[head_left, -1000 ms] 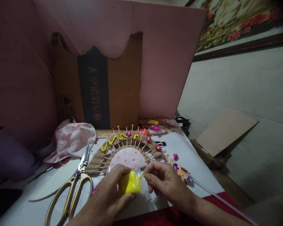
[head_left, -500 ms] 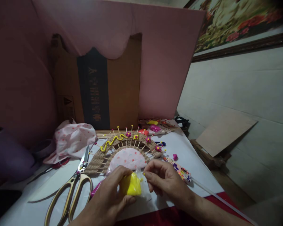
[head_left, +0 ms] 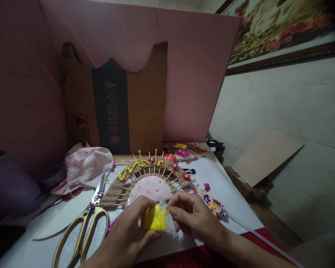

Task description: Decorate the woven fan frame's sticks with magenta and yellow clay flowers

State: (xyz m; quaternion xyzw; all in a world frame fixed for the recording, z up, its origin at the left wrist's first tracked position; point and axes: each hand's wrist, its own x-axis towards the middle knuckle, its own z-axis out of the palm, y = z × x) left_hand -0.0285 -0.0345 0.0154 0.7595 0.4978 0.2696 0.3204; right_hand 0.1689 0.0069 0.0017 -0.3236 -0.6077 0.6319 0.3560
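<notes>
My left hand (head_left: 134, 227) is closed round a clear plastic bag of yellow modelling clay (head_left: 155, 218). At the bag's right-hand edge, the thumb and forefinger of my right hand (head_left: 188, 212) pinch a small yellow bit of clay (head_left: 166, 212), partly hidden by the fingers. Just beyond both hands lies a half-round woven twine fan (head_left: 115, 190) with stick ribs and a pink dotted fabric centre (head_left: 150, 188). It carries a wavy yellow clay strip (head_left: 130, 170), small magenta and yellow flowers (head_left: 175, 166), and coloured balls on its stick ends.
Gold-handled scissors (head_left: 85, 223) lie left of my hands, near a crumpled dotted cloth (head_left: 88, 163). A flower-patterned glue gun (head_left: 210, 201) and a magenta clay lump (head_left: 206, 187) are on the right. A cardboard panel (head_left: 146, 108) stands behind; a purple bottle (head_left: 11, 186) stands far left.
My right hand has moved slightly left, bringing its pinching fingertips up against the bag's edge. My left hand and the clay bag stay in place.
</notes>
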